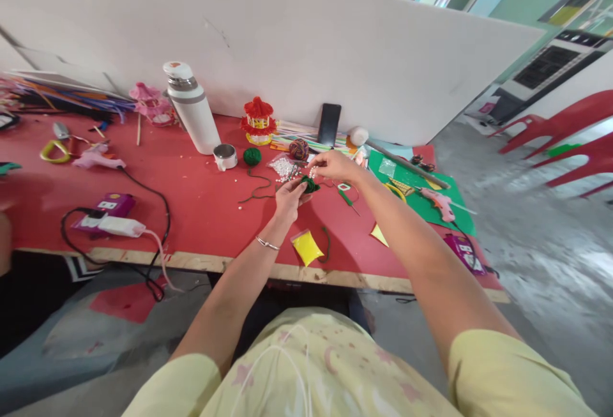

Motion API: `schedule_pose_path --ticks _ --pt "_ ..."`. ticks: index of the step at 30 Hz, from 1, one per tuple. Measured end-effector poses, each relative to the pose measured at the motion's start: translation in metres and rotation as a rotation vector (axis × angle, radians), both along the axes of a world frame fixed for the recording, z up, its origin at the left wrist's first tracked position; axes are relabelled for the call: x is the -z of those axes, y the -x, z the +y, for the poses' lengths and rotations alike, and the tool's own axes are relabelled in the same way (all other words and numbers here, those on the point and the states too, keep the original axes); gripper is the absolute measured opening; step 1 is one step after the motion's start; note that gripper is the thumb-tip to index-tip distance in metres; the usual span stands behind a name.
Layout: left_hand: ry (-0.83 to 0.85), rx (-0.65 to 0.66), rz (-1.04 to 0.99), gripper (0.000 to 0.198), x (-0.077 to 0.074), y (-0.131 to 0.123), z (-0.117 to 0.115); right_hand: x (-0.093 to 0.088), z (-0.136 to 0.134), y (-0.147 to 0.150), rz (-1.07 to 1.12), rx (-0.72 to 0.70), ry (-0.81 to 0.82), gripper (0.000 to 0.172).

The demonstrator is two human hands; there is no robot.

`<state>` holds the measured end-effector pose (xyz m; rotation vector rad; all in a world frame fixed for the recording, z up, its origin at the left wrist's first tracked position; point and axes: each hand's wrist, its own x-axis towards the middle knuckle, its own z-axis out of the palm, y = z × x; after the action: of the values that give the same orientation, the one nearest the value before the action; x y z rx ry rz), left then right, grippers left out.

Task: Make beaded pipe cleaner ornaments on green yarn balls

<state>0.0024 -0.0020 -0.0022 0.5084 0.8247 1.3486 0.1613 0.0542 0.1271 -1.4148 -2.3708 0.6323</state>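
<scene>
My left hand (288, 200) is closed on a small dark green yarn piece (310, 184) above the red table. Just over it, the fingertips of my right hand (330, 165) are pinched around a few white beads (313, 173), perhaps on a strand too fine to see. Behind my left hand lies a clear bag of white beads (282, 165), with loose ones spilled beside it. A green yarn ball (252, 156) trails a strand toward my left hand. To the right of the yarn piece lies a green-handled crochet hook (345, 198). A packet of yellow material (307, 248) lies nearer the table edge.
A white thermos (191, 110) and metal cup (225, 156) stand left of the yarn ball. A red-and-yellow lantern-like craft (258, 122) and phone (329, 124) stand behind. Pink glue guns (438, 204) and corded power strips lie on both sides. Another person's arm (4, 244) shows far left.
</scene>
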Motion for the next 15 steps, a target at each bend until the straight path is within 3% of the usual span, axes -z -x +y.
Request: schedule_pose_path --ticks 7,15 --pt "-0.029 -0.048 -0.021 0.037 -0.002 0.004 0.003 0.004 -0.012 0.001 0.151 -0.049 0.030 0.031" --pt "-0.074 -0.060 -0.023 0.044 -0.005 0.005 0.002 0.006 -0.016 0.004 0.244 0.027 -0.053 0.038"
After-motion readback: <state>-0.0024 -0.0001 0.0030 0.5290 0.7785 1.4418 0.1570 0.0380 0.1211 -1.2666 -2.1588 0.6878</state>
